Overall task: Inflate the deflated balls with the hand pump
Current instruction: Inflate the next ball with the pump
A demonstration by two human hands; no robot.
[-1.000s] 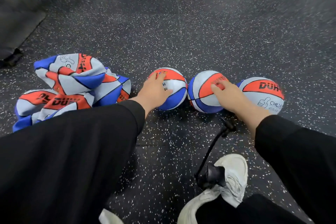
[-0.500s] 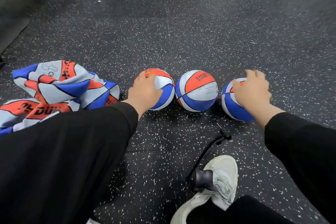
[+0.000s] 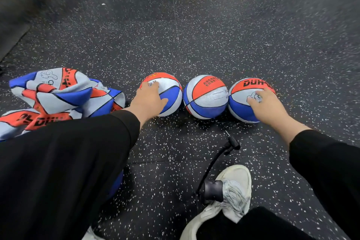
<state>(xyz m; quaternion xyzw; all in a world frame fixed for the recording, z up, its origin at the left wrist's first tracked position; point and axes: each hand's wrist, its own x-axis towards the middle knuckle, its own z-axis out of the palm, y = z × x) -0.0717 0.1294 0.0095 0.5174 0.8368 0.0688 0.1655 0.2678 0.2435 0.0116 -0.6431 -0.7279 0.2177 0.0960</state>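
three balls (image 3: 205, 97) in a row; deflated balls (image 3: 58, 99) left.

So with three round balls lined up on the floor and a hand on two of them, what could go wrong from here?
The middle ball has no hand on it, so a nudge from either neighbour could send it rolling off. The left hand and right hand only rest on the left ball and right ball, so those may slip away too. The pump hose lies by the shoe and could snag it.
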